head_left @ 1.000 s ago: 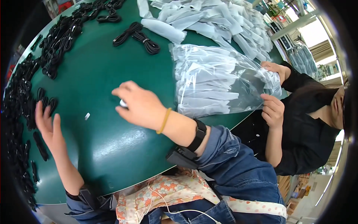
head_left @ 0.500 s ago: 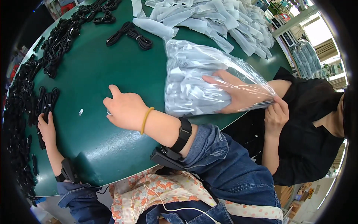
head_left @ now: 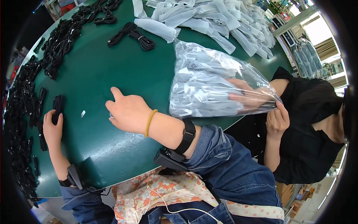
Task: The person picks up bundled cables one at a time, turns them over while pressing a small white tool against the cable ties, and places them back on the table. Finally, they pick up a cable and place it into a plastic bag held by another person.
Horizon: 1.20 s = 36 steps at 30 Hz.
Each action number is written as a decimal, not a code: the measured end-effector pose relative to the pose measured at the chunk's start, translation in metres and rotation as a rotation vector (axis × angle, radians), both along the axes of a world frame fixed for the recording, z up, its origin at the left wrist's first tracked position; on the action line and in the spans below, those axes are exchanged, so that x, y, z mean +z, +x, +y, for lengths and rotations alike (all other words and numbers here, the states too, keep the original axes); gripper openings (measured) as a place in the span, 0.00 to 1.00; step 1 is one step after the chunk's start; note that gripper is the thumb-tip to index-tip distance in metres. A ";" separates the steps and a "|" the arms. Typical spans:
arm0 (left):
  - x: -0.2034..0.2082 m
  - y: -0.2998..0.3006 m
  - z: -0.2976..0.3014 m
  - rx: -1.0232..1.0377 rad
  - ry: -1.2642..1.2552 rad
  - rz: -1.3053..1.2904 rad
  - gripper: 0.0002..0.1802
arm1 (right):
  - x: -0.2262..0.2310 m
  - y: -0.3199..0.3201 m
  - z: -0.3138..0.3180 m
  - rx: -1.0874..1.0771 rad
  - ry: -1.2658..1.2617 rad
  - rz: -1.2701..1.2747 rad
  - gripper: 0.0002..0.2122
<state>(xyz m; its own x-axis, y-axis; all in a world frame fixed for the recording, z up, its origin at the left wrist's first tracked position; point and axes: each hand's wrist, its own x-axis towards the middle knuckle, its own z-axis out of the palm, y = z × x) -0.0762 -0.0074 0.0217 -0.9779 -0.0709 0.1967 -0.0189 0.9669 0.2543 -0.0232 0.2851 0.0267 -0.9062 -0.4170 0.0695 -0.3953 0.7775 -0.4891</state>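
At the table's left side, my left hand (head_left: 53,128) grips a coiled black cable (head_left: 57,103) between thumb and fingers, beside a long heap of similar cables (head_left: 59,48). My right hand (head_left: 128,111) hovers over the middle of the green table (head_left: 93,149). Its thumb and index finger are apart, and nothing shows between them; the other fingers are partly hidden beneath. A small white scrap (head_left: 83,113) lies between my hands. Two tied cable coils (head_left: 141,39) rest farther off, beyond my right hand.
To my right, a co-worker (head_left: 302,119) in black has one hand inside a clear plastic bag (head_left: 201,82) of whitish pouches and holds its mouth with the other. A big pile of whitish pouches (head_left: 209,18) covers the far side of the table.
My left hand has drawn a cable coil slightly right, away from the heap. My right hand has shifted a little right. The co-worker's bag has moved right, and the hand inside is farther back.
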 end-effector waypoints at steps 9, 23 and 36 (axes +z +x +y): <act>0.027 0.025 0.042 -0.471 0.245 0.072 0.11 | 0.000 0.002 -0.005 -0.042 -0.153 0.129 0.13; 0.034 0.059 0.078 -0.716 0.835 0.004 0.22 | 0.021 0.003 -0.011 0.175 -0.908 0.029 0.22; 0.028 0.067 0.076 -0.498 1.339 -0.051 0.27 | 0.021 0.005 -0.010 0.076 -1.029 -0.070 0.27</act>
<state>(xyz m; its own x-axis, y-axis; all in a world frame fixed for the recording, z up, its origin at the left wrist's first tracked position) -0.0091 0.0683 0.0498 -0.9594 0.1750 0.2210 0.2082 -0.0889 0.9740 -0.0183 0.2750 0.0474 -0.8959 -0.2415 0.3728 -0.3707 -0.0559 -0.9271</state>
